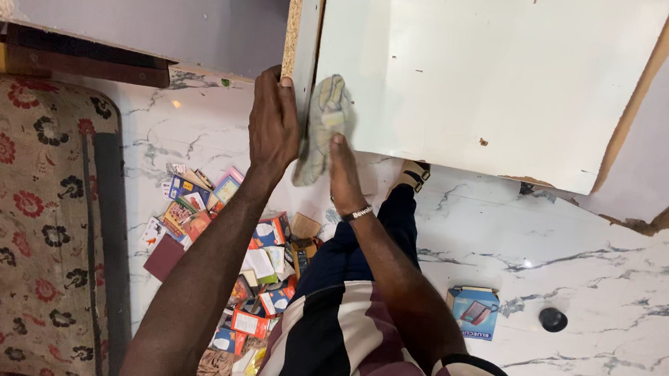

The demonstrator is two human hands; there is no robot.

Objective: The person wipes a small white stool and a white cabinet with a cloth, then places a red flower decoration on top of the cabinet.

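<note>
My left hand [273, 123] grips the front edge of a white cabinet panel [471, 71], fingers curled over the edge. My right hand [345, 173] presses a pale checked cloth [325, 124] flat against the same panel near its lower left corner. A bracelet sits on my right wrist. My dark trousers and a sandalled foot [413, 174] show below the panel.
A pile of small colourful boxes and cards [245, 260] lies on the white marble floor. A floral cushion [22, 219] fills the left side. A blue box [474, 312] and a small black round object [553, 319] sit to the right. A second board [145, 10] is upper left.
</note>
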